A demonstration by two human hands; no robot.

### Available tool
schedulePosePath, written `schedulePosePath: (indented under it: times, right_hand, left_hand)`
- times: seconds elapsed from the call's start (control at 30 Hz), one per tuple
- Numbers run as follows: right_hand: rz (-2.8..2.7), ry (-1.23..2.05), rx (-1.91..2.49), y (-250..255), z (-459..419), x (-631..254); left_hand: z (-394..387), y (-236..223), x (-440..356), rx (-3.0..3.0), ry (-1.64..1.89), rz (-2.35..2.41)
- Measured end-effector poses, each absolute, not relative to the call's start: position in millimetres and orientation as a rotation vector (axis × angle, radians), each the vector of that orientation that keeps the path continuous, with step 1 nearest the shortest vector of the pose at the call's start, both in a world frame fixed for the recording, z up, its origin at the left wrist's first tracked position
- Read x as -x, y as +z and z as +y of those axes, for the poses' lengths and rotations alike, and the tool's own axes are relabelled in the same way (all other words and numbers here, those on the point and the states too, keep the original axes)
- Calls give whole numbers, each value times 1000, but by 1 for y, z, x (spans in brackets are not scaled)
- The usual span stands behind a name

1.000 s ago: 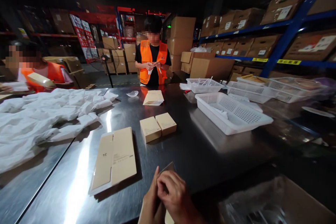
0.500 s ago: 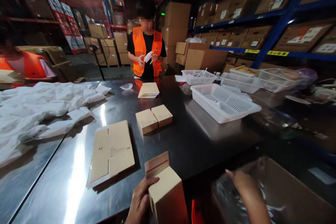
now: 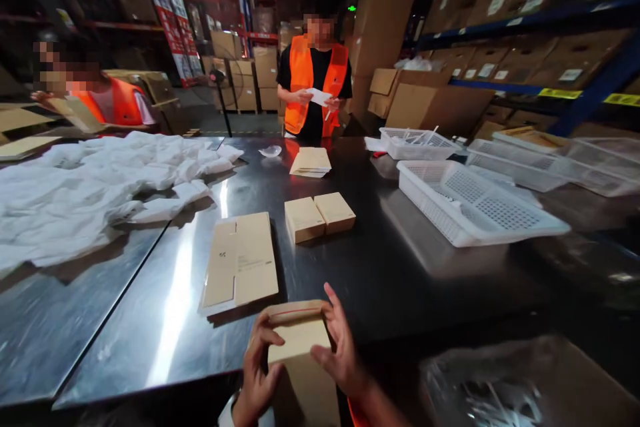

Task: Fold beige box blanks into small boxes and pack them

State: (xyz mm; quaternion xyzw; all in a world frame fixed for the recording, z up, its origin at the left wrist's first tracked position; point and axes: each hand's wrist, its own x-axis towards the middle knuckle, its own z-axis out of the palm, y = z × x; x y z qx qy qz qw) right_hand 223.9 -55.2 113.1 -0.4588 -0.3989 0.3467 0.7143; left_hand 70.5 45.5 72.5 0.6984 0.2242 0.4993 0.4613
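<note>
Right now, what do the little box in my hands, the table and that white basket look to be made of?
The small box looks like matte tan cardboard, with a folded flap and a red strip along its edge. The table seems to be polished metal, probably stainless steel: it mirrors the lights. The white basket looks like moulded plastic, with perforated walls and floor.

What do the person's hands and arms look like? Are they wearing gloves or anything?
No gloves. The left hand and the right hand are both bare, with no rings or watch showing. A bit of white cuff peeks out at the left wrist. By the right forearm there is a strip of bright orange fabric, the same colour as the vests nearby.
</note>
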Motion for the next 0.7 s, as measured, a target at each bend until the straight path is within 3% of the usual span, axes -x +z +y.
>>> schedulePosePath:
  times: [0.1, 0.2, 0.7]
  right_hand:
    - [-1088, 612, 1081, 104, -65, -231]
    - [-1155, 485, 1110, 105, -66, -234]
    - [-1138, 424, 1075, 117, -63, -227]
  left_hand:
    - [36, 91, -69, -1611, 1280, 435]
    - [36, 111, -70, -1798, 1110, 406]
    - [44, 132, -73, -2028, 1116, 220]
